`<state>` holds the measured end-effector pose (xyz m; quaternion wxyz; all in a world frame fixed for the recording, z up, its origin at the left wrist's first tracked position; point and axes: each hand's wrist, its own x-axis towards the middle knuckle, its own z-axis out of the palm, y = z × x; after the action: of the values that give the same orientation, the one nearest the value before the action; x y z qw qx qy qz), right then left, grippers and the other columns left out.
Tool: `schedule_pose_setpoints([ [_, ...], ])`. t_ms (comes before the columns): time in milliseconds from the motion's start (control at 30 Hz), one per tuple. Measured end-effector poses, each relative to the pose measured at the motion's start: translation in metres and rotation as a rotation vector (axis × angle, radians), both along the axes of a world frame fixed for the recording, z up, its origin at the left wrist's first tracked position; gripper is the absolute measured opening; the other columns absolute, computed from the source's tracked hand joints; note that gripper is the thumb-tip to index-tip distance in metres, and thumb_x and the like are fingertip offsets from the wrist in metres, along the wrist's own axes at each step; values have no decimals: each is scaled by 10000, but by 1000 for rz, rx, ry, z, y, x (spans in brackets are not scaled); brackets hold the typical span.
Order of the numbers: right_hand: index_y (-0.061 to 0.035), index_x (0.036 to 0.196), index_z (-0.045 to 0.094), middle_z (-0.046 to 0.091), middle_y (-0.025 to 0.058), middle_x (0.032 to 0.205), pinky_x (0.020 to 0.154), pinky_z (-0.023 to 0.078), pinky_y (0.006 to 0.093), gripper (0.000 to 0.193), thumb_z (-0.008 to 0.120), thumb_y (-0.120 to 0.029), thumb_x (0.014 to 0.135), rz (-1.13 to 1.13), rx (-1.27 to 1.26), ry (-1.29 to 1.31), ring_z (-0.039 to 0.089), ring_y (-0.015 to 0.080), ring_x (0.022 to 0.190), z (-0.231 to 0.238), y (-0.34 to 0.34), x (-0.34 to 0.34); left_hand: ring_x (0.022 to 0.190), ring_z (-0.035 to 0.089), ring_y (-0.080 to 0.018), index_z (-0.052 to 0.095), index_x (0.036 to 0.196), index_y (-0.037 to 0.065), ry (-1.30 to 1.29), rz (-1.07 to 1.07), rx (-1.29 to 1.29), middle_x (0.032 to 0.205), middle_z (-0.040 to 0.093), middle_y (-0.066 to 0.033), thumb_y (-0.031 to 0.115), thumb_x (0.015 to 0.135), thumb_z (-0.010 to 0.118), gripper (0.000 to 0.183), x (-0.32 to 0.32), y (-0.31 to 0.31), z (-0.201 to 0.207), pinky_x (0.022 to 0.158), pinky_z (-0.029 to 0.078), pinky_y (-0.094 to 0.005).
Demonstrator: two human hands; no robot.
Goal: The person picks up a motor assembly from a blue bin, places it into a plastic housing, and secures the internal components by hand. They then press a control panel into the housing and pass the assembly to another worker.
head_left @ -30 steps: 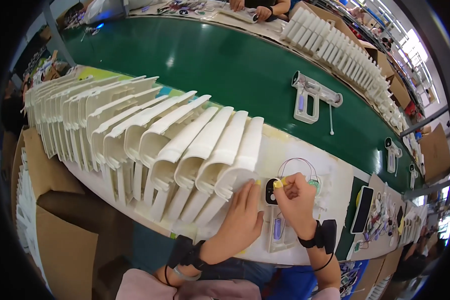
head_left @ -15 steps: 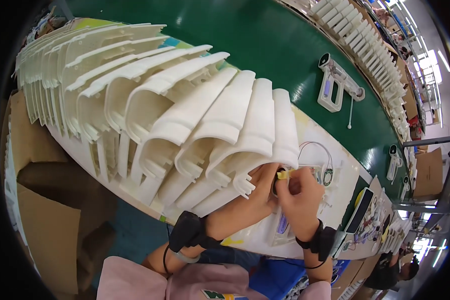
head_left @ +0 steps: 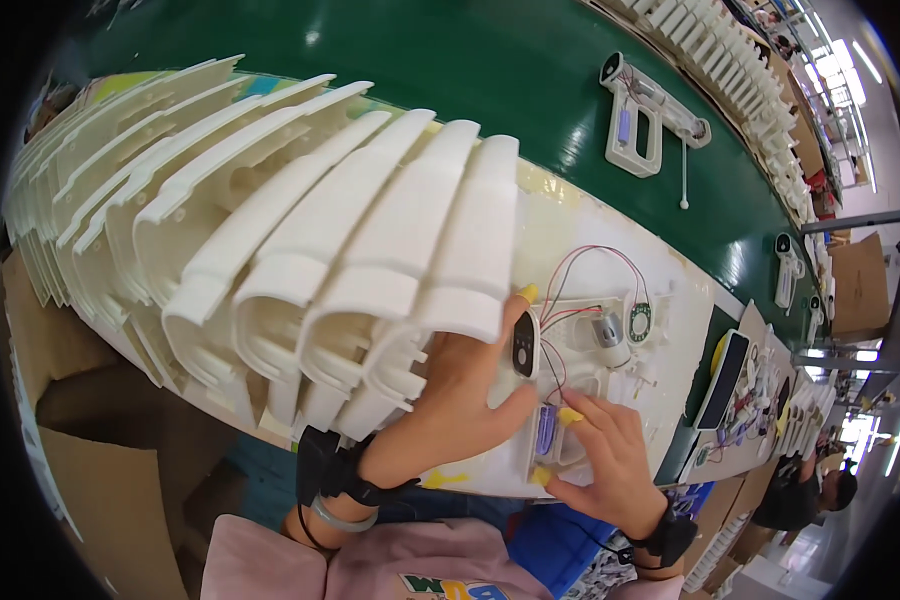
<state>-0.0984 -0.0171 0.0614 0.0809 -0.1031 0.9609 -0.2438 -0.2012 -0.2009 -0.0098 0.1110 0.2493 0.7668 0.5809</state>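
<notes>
A white plastic housing half (head_left: 660,332) lies on the white board, with a silver motor (head_left: 609,332), a round green circuit board (head_left: 639,322) and red and black wires on it. My left hand (head_left: 460,390) curls around a small black-faced button panel (head_left: 523,345) at the housing's near end, its fingers closed at the panel's edge. My right hand (head_left: 610,455) grips the housing's handle part, thumb and fingers on either side of a purple battery (head_left: 547,430). Yellow covers sit on several fingertips. Part of my left hand is hidden behind white shells.
A long row of nested white shells (head_left: 370,240) stands on the left. On the green table (head_left: 470,60) lies another assembled device (head_left: 640,120) with a thin rod. To the right are a black-faced box (head_left: 722,380) and loose small parts. A cardboard box (head_left: 100,510) stands at lower left.
My hands were close together, the right pinching near the panel; now the right has moved down to the handle. The housing, wires and battery show more plainly. The whole view has shifted.
</notes>
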Motion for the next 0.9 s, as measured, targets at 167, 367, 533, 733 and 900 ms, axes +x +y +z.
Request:
schedule_pose_setpoints([
  [167, -44, 1124, 530, 569, 141, 1242, 908, 388, 440, 562, 787, -117, 629, 66, -1, 142, 539, 322, 1101, -20, -2, 3, 1175, 468, -368, 470, 1279, 5, 149, 141, -46, 1299, 500, -191, 181, 868, 618, 471, 6, 15, -2, 982, 330, -442],
  [367, -49, 1135, 523, 585, 130, 1167, 867, 398, 432, 585, 790, -107, 618, -18, -277, 153, 540, 311, 1026, -23, 8, 8, 1203, 464, -345, 491, 1266, 29, 266, 187, -56, 1359, 468, -169, 135, 840, 651, 467, 16, 20, 0, 977, 339, -424],
  [533, -45, 1130, 520, 593, 127, 1165, 848, 400, 398, 583, 785, -100, 612, 1, -100, 102, 545, 309, 1026, -18, -1, -5, 1213, 465, -329, 510, 1268, 53, 235, 135, -94, 1388, 451, -159, 98, 814, 658, 480, 18, 19, 1, 972, 344, -416],
  [733, -48, 1109, 522, 610, 119, 1176, 833, 388, 410, 564, 779, -95, 609, 10, -137, 155, 559, 307, 960, -17, 0, -4, 1199, 480, -314, 526, 1270, 69, 215, 102, -81, 1410, 437, -157, 95, 813, 657, 476, 16, 15, 2, 971, 346, -404],
  [900, -68, 1092, 523, 626, 101, 1169, 835, 375, 424, 548, 778, -97, 608, -54, -134, 250, 555, 290, 929, -12, 5, 0, 1191, 484, -321, 536, 1257, 73, 206, 99, -75, 1415, 432, -160, 95, 812, 663, 463, 17, 14, 1, 968, 352, -405],
])
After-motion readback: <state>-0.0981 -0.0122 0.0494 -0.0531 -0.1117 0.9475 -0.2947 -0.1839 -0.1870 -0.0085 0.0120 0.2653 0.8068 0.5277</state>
